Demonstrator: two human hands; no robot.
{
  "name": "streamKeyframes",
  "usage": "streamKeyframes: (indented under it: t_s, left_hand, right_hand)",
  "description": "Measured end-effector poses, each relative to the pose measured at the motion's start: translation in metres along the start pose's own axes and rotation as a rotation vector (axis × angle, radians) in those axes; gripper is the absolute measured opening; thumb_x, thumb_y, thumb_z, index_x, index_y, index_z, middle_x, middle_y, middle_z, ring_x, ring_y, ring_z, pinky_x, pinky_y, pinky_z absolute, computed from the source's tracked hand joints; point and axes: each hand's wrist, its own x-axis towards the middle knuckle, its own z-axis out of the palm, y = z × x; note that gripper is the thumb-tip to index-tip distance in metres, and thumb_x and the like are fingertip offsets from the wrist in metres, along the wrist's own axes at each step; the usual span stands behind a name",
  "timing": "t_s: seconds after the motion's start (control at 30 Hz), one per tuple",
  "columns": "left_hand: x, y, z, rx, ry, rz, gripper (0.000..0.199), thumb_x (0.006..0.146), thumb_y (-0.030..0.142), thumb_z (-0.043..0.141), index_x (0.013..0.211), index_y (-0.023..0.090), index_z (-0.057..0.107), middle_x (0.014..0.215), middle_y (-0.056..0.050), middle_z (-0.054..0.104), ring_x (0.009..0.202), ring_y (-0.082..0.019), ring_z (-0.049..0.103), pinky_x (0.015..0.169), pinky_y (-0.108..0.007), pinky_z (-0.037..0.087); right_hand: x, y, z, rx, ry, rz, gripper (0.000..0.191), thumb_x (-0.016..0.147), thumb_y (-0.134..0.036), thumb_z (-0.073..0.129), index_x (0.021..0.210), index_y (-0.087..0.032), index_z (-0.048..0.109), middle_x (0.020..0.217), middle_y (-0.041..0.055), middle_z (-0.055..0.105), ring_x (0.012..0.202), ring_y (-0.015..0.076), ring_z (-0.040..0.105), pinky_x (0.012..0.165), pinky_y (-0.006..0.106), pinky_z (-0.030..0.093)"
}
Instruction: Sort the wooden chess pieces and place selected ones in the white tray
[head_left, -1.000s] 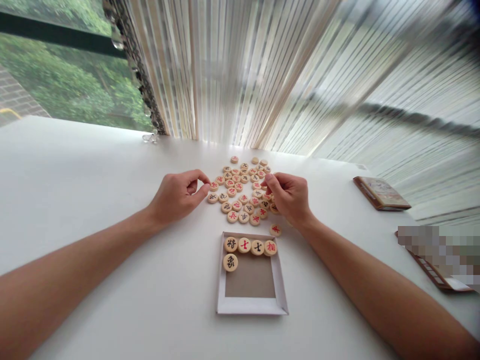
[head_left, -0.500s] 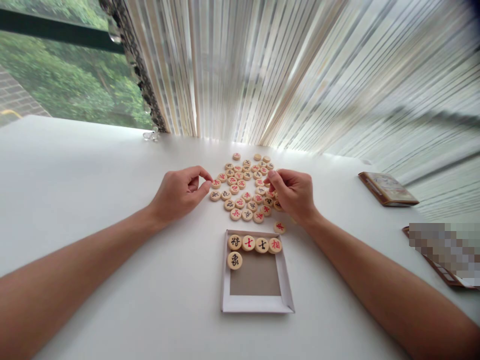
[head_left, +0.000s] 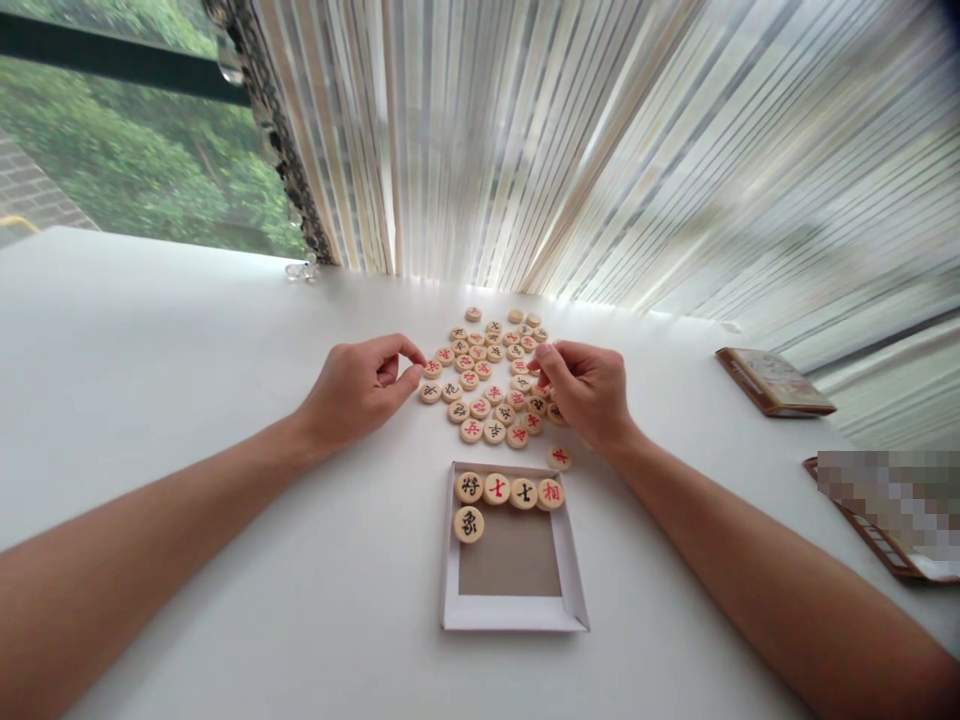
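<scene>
Two bare hands hover at either side of a loose spread of round wooden pieces (head_left: 482,370) on the white table (head_left: 187,560), their characters in red or black. The left hand (head_left: 367,385) has thumb and forefinger curved almost together, tips right beside a red-marked piece (head_left: 432,368) at the spread's edge; I can't tell whether they touch it. The right hand (head_left: 585,390) is loosely curled over the other side; whether it pinches anything, I can't tell. Nearer the person, a shallow open box (head_left: 514,612) holds four pieces along its far side and a black-marked piece (head_left: 469,525) below the leftmost.
</scene>
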Motion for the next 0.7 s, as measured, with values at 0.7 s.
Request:
streamKeyframes:
  t_s: [0.7]
  left_hand:
    - [-0.0003, 0.0004, 0.0004, -0.01, -0.012, 0.003, 0.023, 0.09, 0.031, 0.062, 0.092, 0.013, 0.077, 0.051, 0.011, 0.032, 0.048, -0.01, 0.033, 0.055, -0.024, 0.031]
  right_hand:
    - [-0.0006, 0.0028, 0.0, -0.008, -0.016, -0.011, 0.049, 0.098, -0.045, 0.061, 0.057, -0.019, 0.064, 0.054, 0.0031, 0.064, 0.048, 0.014, 0.054, 0.047, 0.025, 0.039]
